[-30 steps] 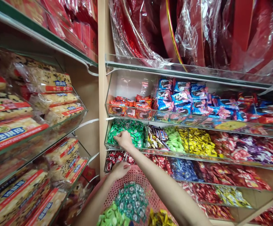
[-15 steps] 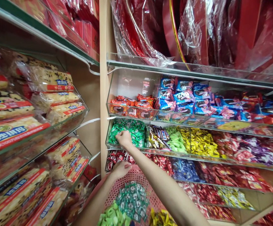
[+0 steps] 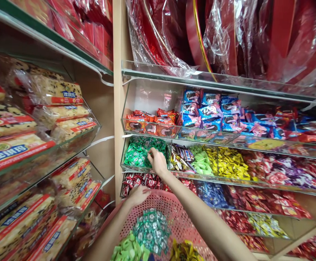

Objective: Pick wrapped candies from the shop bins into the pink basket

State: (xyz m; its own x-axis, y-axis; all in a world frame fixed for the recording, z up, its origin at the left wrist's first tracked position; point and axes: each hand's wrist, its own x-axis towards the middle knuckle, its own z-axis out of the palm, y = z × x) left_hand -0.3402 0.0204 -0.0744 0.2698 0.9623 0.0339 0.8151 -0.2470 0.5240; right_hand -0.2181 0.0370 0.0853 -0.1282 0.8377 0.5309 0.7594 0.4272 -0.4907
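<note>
Green-wrapped candies point(image 3: 136, 154): loose, heaped in the left-end compartment of the shelf row, behind a clear front lip point(image 3: 144, 169).
Right hand point(image 3: 158, 161): over the right part of that heap, fingers curled together. Can't tell whether a candy is pinched in there; fingertips too small and half turned away. Risk: a wrapper end caught by the tips alone could slip, or drag neighbours over the lip.
Divider point(image 3: 169, 157): just right of that hand. Knuckles could knock it if the hand swings sideways; chocolate bars point(image 3: 182, 154) sit right behind it.
Left hand point(image 3: 138, 195): clasped on the basket's far rim, left part.
Pink basket point(image 3: 161, 199): below the shelf row, under the right forearm. Likely tips if that one-sided hold slackens.
Basket load: clear-green candies point(image 3: 151, 230) in the middle, pale green packets point(image 3: 129, 250) nearer and left, yellow packets point(image 3: 186, 251) right. Piles touch or nearly so; a jolt would mix them.
Red-wrapped sweets point(image 3: 138, 180): lower row, just beyond the rim. Raising the basket carelessly could bump that shelf.
</note>
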